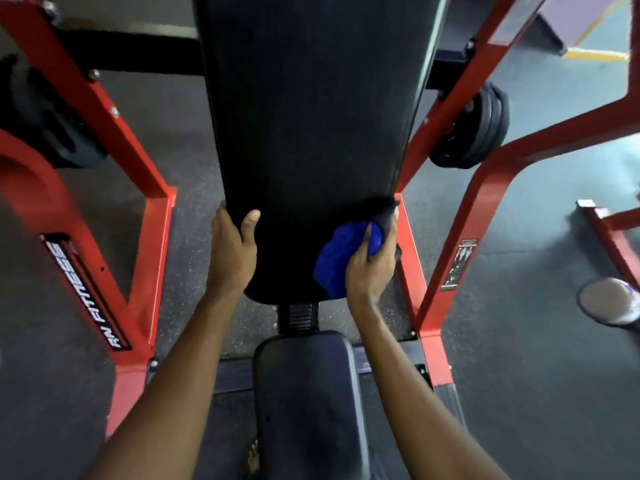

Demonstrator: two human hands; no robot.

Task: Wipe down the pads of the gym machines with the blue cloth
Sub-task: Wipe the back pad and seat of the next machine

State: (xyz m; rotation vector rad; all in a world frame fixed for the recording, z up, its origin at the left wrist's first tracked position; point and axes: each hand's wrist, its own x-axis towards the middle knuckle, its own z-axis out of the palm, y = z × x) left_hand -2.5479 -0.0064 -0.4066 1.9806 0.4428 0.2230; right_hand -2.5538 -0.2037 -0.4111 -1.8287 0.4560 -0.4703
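A long black back pad (pixel 311 116) of a red-framed gym machine runs down the middle of the view. My right hand (pixel 372 261) grips a bunched blue cloth (pixel 336 261) and presses it against the pad's lower right corner. My left hand (pixel 232 251) clasps the pad's lower left edge, thumb on the front face and fingers wrapped behind. Below the back pad sits a smaller black seat pad (pixel 308 393), untouched by either hand.
Red steel frame bars (pixel 145 216) flank the pad on both sides. Black weight plates (pixel 474 129) hang on the right, more on the left (pixel 38 119). A round white-topped object (pixel 607 301) lies on the grey rubber floor at right. A bare foot (pixel 254 457) shows below.
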